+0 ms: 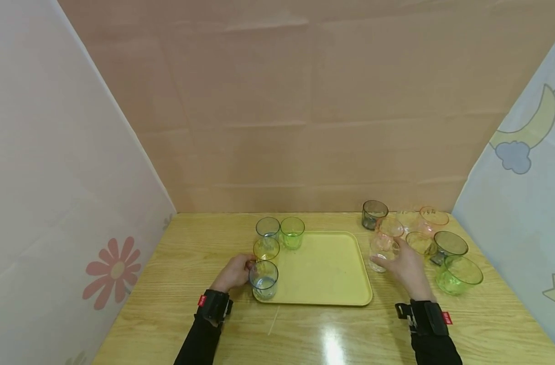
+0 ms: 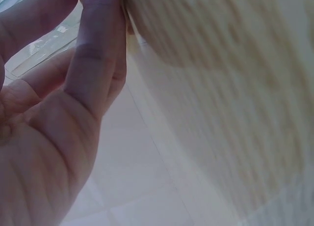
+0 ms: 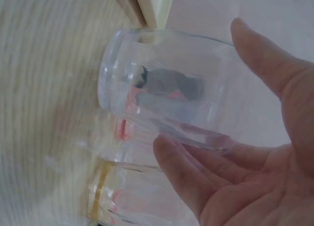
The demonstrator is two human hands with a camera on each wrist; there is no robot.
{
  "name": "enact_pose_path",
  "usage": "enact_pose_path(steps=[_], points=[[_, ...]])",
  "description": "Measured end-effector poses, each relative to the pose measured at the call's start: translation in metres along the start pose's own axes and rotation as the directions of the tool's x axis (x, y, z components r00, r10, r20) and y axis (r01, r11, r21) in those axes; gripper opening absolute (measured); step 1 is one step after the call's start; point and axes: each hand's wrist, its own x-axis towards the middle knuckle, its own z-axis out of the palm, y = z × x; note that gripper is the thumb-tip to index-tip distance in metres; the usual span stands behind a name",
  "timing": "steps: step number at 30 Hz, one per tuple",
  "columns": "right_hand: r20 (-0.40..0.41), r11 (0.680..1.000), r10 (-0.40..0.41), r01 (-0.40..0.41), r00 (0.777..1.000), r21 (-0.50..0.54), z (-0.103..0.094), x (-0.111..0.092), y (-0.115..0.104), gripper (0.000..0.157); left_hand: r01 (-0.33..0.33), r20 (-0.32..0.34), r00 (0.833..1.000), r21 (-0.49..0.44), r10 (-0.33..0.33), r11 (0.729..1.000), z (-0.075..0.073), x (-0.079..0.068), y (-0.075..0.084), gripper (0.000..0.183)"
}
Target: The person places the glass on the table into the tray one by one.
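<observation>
The table (image 1: 204,243) has a light wood-grain top. A yellow tray (image 1: 323,268) lies flat upon it. Tinted glasses (image 1: 420,244) stand grouped at right, beyond the tray.

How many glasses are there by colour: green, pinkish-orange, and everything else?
Green glasses: 2
Pinkish-orange glasses: 2
Other glasses, clear, yellow or greyish: 8
Total: 12

The left wrist view crops a glass (image 2: 45,45) behind the left hand (image 2: 59,118) and shows the tabletop (image 2: 221,64) blurred.
</observation>
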Motion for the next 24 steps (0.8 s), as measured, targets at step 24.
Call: enact_pose_path(steps=[24], points=[[0.028,0.923,0.069,-0.074,0.997,0.377,0.014,0.004,0.006,0.108,0.002,-0.001,1.000,0.021,-0.002,1.000,0.001,0.000,0.000,0.029]])
